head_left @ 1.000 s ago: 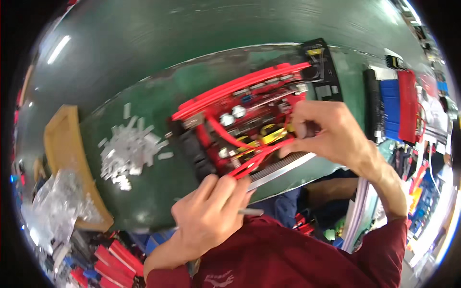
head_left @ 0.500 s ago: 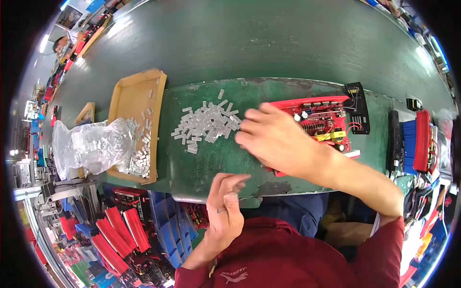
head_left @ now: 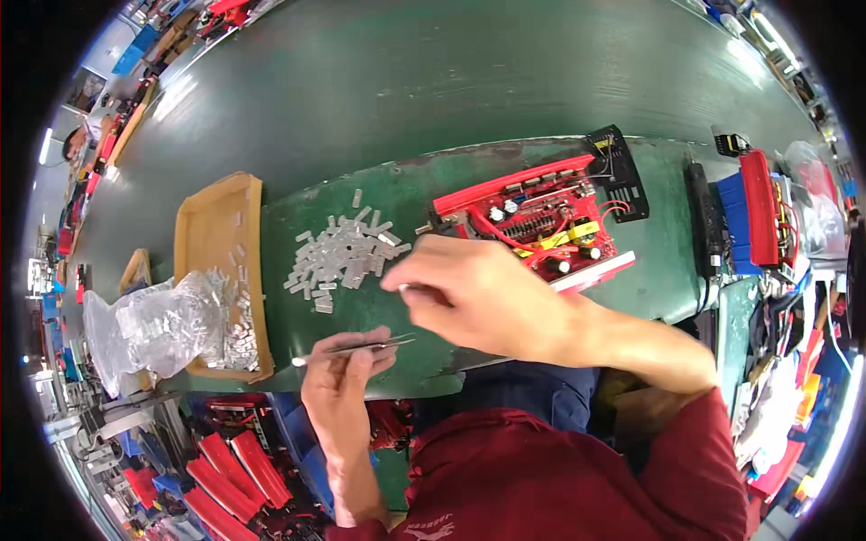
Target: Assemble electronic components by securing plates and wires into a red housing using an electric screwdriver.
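I see the left hand (head_left: 343,379) pinching tweezers (head_left: 356,347) between thumb and fingers, tips pointing right, held over the mat (head_left: 379,194). The right hand (head_left: 474,298) hovers just right of the pile of small pale chips (head_left: 347,252), fingers curled narrow; I cannot tell whether they hold a chip.

Risks, as I judge them:
- A sweep of the right hand could scatter the pile, since the chips lie loose.
- The tweezer tips sit near the right hand; a jab is possible.
- The red board (head_left: 532,225) lies just behind the right hand and could be knocked.

The surface is a worn green mat. A tan tray (head_left: 212,225) with a clear bag (head_left: 149,329) stands left. The room is a crowded workshop.
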{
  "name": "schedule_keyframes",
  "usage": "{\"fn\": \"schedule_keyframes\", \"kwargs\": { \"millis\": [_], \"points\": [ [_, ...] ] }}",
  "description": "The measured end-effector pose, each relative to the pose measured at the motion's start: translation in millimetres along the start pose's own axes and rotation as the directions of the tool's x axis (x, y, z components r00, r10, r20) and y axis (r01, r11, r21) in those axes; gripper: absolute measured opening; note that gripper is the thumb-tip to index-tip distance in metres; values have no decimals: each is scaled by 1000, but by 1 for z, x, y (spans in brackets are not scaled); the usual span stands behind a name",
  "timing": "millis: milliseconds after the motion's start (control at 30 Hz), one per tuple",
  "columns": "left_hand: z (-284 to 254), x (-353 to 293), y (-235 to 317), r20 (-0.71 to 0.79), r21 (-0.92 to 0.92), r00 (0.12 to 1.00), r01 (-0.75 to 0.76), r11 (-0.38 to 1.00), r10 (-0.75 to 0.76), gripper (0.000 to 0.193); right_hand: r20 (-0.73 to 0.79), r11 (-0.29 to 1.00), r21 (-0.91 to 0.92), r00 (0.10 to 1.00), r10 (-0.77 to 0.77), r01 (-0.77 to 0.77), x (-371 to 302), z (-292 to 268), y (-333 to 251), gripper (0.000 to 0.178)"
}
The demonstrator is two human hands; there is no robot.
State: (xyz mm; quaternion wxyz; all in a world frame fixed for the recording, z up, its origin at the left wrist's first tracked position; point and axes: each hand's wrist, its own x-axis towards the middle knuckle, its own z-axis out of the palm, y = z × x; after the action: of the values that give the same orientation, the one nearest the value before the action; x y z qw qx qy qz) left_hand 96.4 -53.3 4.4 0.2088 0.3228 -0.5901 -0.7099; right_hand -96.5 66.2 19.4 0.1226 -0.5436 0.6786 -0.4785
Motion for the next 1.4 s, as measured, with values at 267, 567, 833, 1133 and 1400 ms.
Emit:
{"fn": "schedule_keyframes", "kwargs": {
  "millis": [267, 567, 833, 1133, 1400],
  "points": [
    [67, 18, 7, 236, 19, 970, -58, 998, 52, 22, -77, 847, 331, 883, 463, -416, -86, -47, -7, 19],
    [100, 16, 4, 240, 118, 969, -81, 990, 51, 19, -75, 818, 371, 864, 497, -439, -108, -62, 4, 21],
    [100, 19, -7, 263, 340, 922, -364, 867, 284, 10, -808, 705, -316, 570, 151, -635, -188, -112, 36, 31],
    [122, 36, -19, 603, 391, 610, -788, 476, 514, 13, -837, 218, -525, 546, 45, -823, -269, -156, 96, 45],
    [124, 46, -28, 616, 543, 646, -763, 351, 451, 12, -813, 327, -152, 306, 496, -933, -285, -109, 15, 70]
  ]
}}
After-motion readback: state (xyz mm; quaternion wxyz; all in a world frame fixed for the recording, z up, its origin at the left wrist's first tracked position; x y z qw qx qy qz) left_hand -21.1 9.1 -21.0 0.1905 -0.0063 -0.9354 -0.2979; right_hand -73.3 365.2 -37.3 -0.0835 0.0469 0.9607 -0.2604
